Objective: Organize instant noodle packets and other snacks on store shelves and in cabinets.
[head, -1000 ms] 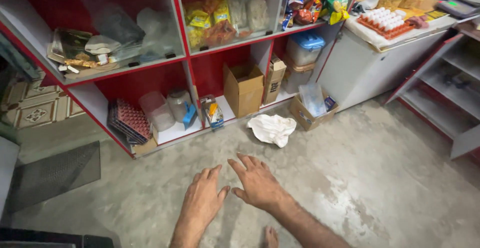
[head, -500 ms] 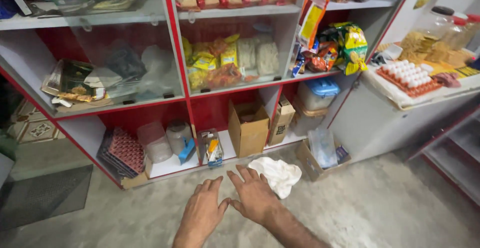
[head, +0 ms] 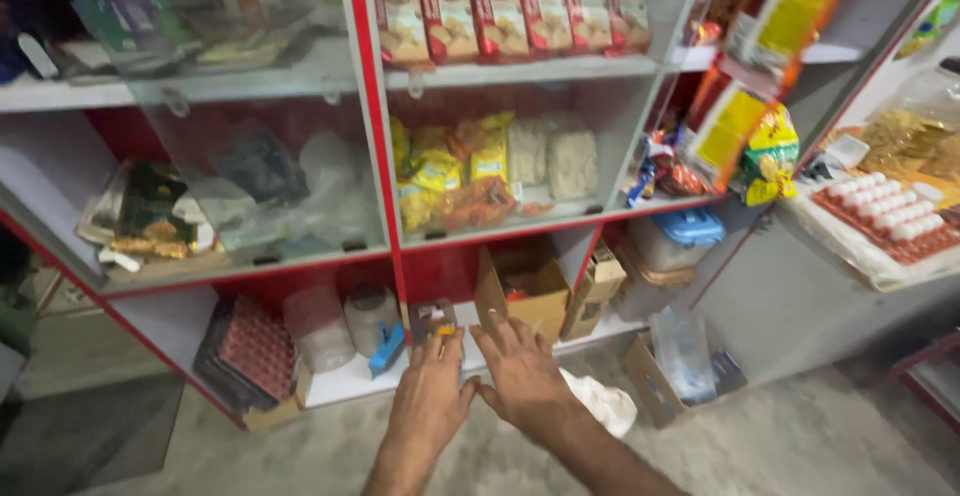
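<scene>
A person's left hand (head: 428, 406) and right hand (head: 522, 376), both flat, fingers spread, holding nothing, reach toward the bottom shelf of a red-framed glass display cabinet (head: 370, 156). Nearest lies a small orange-and-grey packet (head: 432, 318), beside an open brown cardboard box (head: 522, 288). A slow, low approach would probably avoid knocking neighbouring jars.

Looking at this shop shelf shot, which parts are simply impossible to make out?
- Head view: white cloth on the floor, partly hidden behind the right hand.
- Small packet on the bottom shelf, tips of the left hand cover it.
- Hanging packets, motion-blurred and cut by the top edge.
</scene>
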